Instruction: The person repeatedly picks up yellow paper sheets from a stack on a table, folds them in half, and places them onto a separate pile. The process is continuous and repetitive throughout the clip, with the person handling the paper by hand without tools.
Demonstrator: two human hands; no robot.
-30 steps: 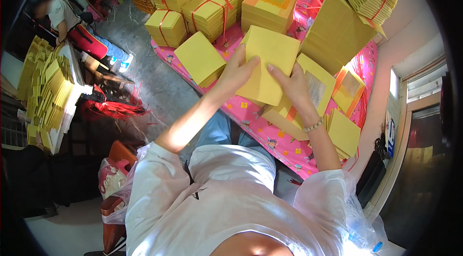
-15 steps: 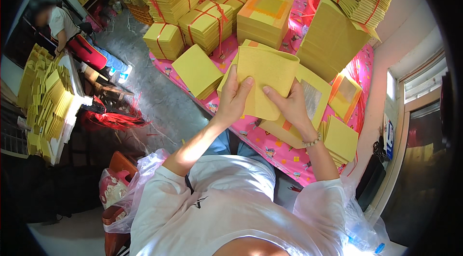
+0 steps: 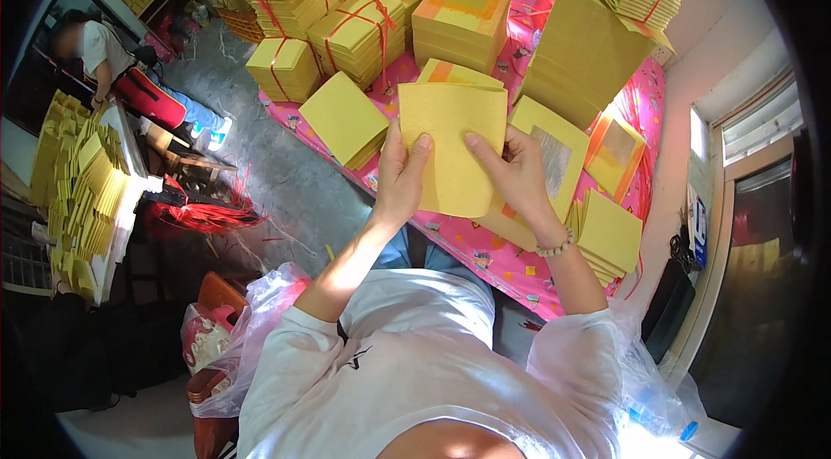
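Between my two hands I hold up a batch of yellow paper sheets (image 3: 450, 126), gently curved toward the bottom. My left hand (image 3: 403, 169) grips its left edge, thumb on the front face. My right hand (image 3: 516, 169), below a beaded bracelet (image 3: 555, 247), grips the right edge with its thumb on the front too; its other fingers are partly hidden behind. Behind the sheets stands a yellow block with a shiny window patch (image 3: 554, 160), partly covered. To the left lies a loose yellow stack (image 3: 344, 117), and to the right another loose stack (image 3: 610, 234).
A pink patterned cloth (image 3: 485, 262) covers the table. Bundles tied with red string (image 3: 355, 26) rise at the back left, beside a taped yellow block (image 3: 459, 31). A tall yellow carton (image 3: 584, 48) bears more bundles. At far left a person (image 3: 108, 57) stands by another laden table (image 3: 117, 186).
The sheets, bent over at the top half a second ago, now stand flatter and more upright. Both hands have shifted slightly left with them.
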